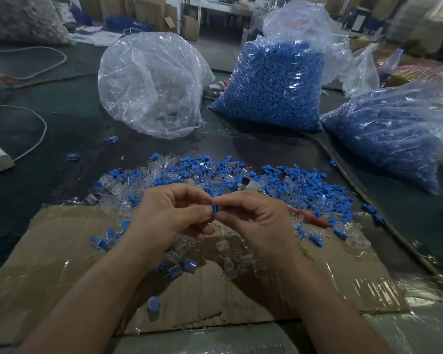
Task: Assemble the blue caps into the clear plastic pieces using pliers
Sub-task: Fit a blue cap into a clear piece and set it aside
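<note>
head: hands [169, 213] [261, 218] seemingly pinch blue cap [214, 208]

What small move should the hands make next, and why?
Probably the right hand should release and reach for the pliers: both it and the left hand pinch one blue cap between them, and the pliers lie unheld in the pile just beyond.

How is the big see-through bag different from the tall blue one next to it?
The see-through bag is nearly empty, with only some clear pieces at its bottom; the blue bag is packed with blue caps. The see-through bag is puffed and round; the blue bag stands taller. Both are clear plastic and sit on the dark table.
</note>
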